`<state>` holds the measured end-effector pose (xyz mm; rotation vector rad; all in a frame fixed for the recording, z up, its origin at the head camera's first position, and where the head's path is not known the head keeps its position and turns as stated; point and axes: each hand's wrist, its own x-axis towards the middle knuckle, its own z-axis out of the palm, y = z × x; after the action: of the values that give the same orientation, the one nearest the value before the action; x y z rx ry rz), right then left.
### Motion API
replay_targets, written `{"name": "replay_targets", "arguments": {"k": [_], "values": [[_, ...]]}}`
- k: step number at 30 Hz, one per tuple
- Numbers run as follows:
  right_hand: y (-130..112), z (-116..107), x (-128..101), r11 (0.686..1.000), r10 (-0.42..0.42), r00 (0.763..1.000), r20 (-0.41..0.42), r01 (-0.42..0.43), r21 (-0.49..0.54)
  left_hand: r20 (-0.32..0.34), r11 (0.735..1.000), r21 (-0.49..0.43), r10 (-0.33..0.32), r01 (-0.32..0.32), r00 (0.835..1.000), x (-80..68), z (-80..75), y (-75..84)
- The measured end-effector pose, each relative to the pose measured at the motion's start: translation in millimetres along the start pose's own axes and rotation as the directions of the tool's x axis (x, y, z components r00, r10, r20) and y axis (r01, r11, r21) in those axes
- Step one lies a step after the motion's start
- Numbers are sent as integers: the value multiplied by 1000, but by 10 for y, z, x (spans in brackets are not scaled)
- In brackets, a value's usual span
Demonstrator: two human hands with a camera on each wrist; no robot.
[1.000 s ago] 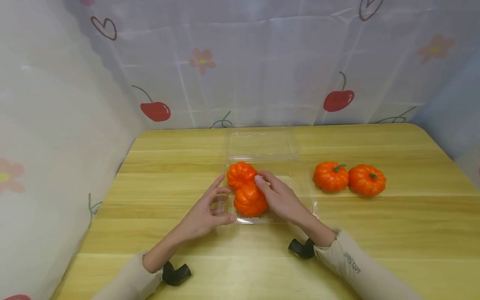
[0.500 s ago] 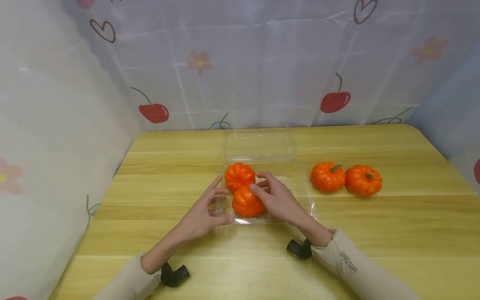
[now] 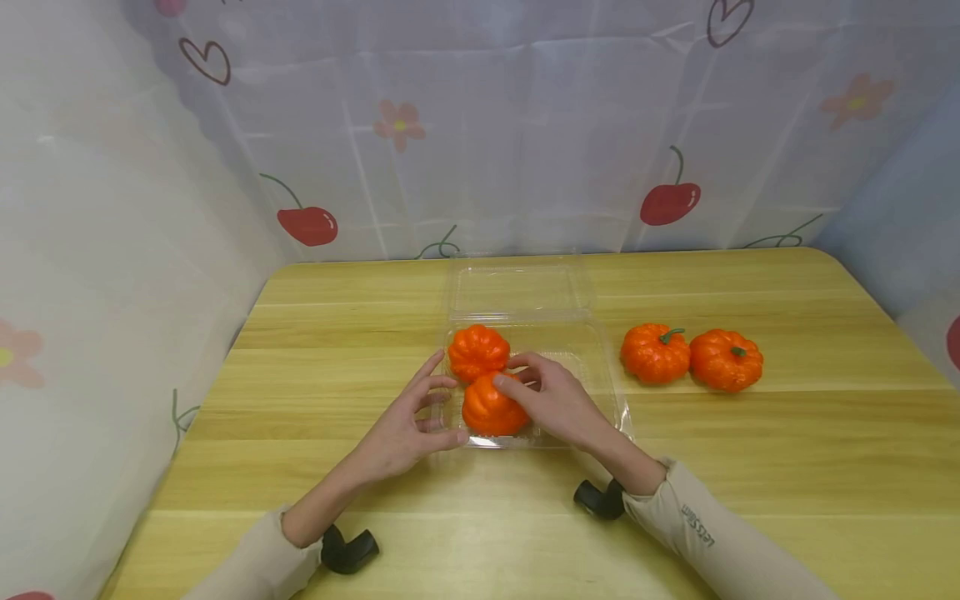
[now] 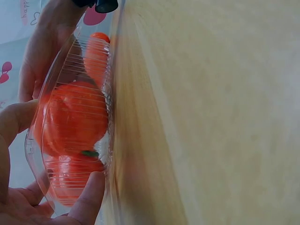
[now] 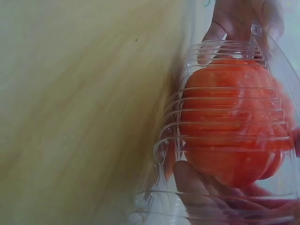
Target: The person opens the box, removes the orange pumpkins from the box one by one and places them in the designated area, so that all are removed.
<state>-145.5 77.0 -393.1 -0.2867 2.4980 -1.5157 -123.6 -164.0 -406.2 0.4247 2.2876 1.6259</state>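
A clear plastic container [image 3: 592, 375] lies on the wooden table with its lid [image 3: 517, 290] folded open at the back. Two orange pumpkins sit in its left half, one far [image 3: 476, 350] and one near [image 3: 483, 410]. My right hand [image 3: 525, 387] curls over the near pumpkin from the right. My left hand [image 3: 442, 404] grips the container's left wall, thumb at the near corner. In the left wrist view the thumb [image 4: 89, 197] presses the ribbed wall in front of the pumpkin [image 4: 75, 117]. The right wrist view shows fingers [image 5: 192, 180] under the pumpkin [image 5: 229, 117].
Two more orange pumpkins [image 3: 655, 353] [image 3: 725, 360] lie side by side on the table [image 3: 750, 467], right of the container. A cherry-and-flower printed curtain [image 3: 525, 125] closes off the back and left. Black wrist mounts [image 3: 348, 550] [image 3: 597, 498] sit near the front edge.
My right hand's fingers have slid left and nearer over the near pumpkin, which has shifted slightly left in the container. The left hand has stayed where it was.
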Motion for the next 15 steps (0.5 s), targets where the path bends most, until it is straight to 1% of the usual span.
{"name": "replay_targets", "arguments": {"k": [2, 7, 15], "values": [[-3, -1, -1, 1000, -19, 1000, 1, 19, -14, 1, 1000, 0, 3, -3, 1000, 1, 1, -1], [7, 0, -9, 999, -49, 999, -10, 49, -11, 2, 1000, -7, 8, -8, 1000, 5, 7, 1], [6, 2, -32, 998, -57, 998, -39, 57, 11, -4, 1000, -6, 10, -10, 1000, 0, 6, -4]]}}
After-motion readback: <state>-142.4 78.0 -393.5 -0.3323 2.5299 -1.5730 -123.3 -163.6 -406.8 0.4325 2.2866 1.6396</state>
